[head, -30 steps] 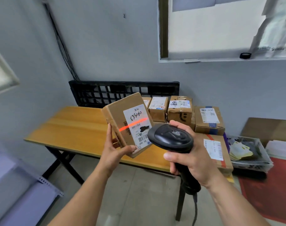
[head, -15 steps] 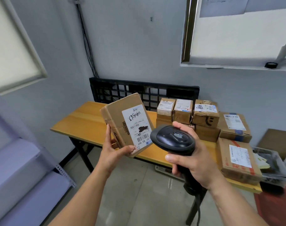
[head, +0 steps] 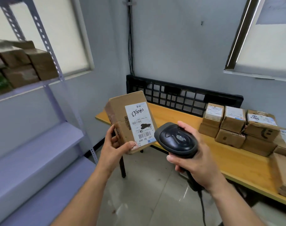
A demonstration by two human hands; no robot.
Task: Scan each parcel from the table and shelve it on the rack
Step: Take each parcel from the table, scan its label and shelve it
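My left hand [head: 113,148] grips a flat brown cardboard parcel [head: 121,115] by its lower edge, with its white barcode label facing me. My right hand [head: 193,158] is wrapped around the handle of a black barcode scanner [head: 175,140], whose head sits just right of the parcel's label. No red scan line shows on the label. The wooden table [head: 179,119] stands behind, with several more labelled parcels [head: 233,126] stacked at its right. The pale metal rack [head: 46,98] rises at the left.
Several brown boxes [head: 25,64] sit on the rack's upper shelf. Lower rack shelves [head: 33,144] stretch along the left. A black plastic pallet [head: 179,95] leans against the wall behind the table. The scanner's cable [head: 202,207] hangs down over the tiled floor.
The view has swung left, bringing the rack and its boxes into sight. The red scan line on the label from a second ago is gone. Both hands keep their hold.
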